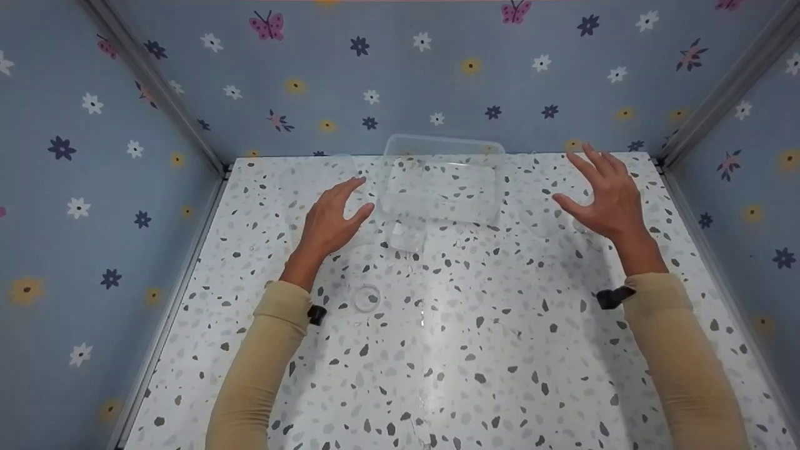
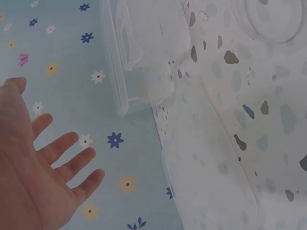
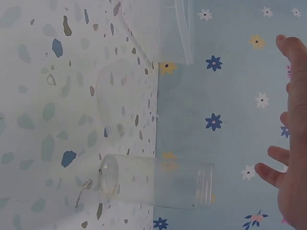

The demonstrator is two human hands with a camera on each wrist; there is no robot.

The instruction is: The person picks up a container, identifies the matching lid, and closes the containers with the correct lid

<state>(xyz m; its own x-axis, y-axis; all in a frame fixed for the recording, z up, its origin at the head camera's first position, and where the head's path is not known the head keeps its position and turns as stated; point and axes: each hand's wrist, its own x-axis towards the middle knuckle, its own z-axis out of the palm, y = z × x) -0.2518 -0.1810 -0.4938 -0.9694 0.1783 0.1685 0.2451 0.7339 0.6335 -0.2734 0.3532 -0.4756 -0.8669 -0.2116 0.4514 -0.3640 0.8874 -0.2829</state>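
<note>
My left hand (image 1: 330, 215) is held over the left side of the table, fingers apart and nothing in it. Beneath it lies a flat, translucent plastic lid (image 2: 206, 158). My right hand (image 1: 609, 197) hovers at the right, fingers spread and empty. Below that hand a clear jar (image 3: 156, 182) with a threaded neck stands upright, mostly hidden by the hand in the head view. Between the hands, a clear rectangular plastic box (image 1: 440, 190) sits against the back wall. In front of it is a small clear container (image 1: 405, 237). A clear round lid (image 1: 367, 299) lies nearer me.
The white speckled table (image 1: 487, 375) is bounded by flowered blue panels (image 1: 400, 75) at the back and both sides. Grey metal strips (image 1: 165, 81) run along the panel corners. Each wrist carries a small black camera mount (image 1: 615, 297).
</note>
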